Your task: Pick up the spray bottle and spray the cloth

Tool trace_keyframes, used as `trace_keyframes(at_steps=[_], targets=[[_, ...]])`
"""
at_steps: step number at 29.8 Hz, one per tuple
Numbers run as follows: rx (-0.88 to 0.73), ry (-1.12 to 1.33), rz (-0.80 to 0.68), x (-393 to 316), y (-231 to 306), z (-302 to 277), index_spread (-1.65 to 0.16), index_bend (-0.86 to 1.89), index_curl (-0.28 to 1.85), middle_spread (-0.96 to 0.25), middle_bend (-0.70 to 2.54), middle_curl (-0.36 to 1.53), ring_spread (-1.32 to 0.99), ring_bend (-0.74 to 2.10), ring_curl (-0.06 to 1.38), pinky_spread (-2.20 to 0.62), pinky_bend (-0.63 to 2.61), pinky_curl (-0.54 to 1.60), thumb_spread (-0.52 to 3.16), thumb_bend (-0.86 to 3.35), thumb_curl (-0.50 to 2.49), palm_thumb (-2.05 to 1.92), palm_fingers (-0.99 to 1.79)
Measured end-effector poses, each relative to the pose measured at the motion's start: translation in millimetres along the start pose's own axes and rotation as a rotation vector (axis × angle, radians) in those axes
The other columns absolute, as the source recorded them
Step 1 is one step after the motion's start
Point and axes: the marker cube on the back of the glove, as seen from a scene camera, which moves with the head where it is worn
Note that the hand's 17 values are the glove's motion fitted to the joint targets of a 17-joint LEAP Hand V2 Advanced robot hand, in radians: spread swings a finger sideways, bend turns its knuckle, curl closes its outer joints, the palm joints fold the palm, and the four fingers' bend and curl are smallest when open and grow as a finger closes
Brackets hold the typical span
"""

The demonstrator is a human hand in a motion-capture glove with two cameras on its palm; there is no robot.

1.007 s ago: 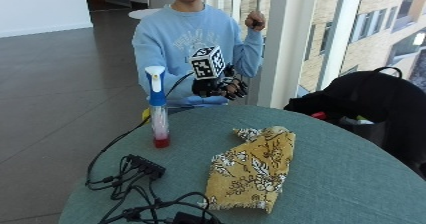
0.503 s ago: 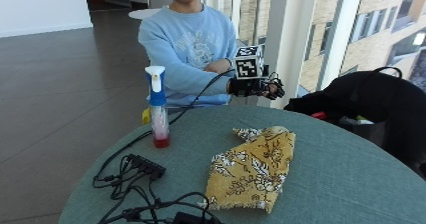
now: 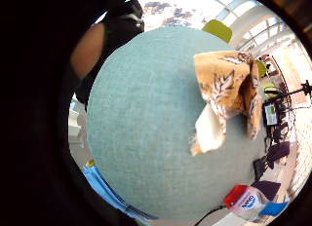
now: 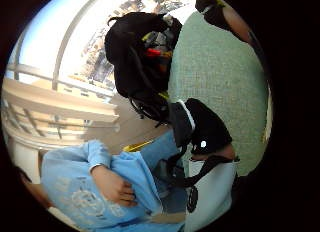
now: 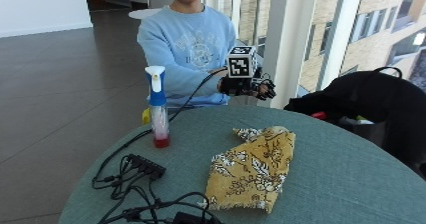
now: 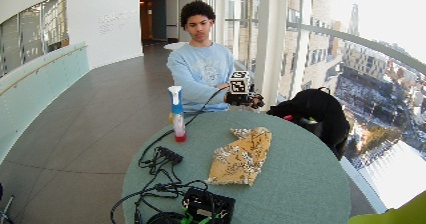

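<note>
The person wears a light blue sweatshirt (image 5: 190,46) with long sleeves, ribbed cuffs and a pale circular emblem printed on the chest. The right hand (image 5: 251,86) is covered by a black glove that leaves the fingertips bare. In the thumb side palm view, black straps (image 4: 200,172) cross a white plastic piece (image 4: 212,192) on that hand, and the blue sleeve (image 4: 130,174) shows folds.
</note>
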Motion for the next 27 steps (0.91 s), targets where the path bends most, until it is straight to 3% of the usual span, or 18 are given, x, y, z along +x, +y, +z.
trace_keyframes(at_steps=[11,27], targets=[[0.016,0.013,0.086,15.1,93.2,-23.4,-0.40,0.14,0.30,-0.08,0.36,0.34,-0.01,0.22,0.26,0.21,0.18,0.24,1.12,0.08,0.24,0.50,0.50],[0.366,-0.234,0.326,52.6,231.0,-71.6,-0.40,0.15,0.30,-0.07,0.35,0.36,0.00,0.23,0.28,0.21,0.18,0.26,1.07,-0.02,0.25,0.46,0.51]])
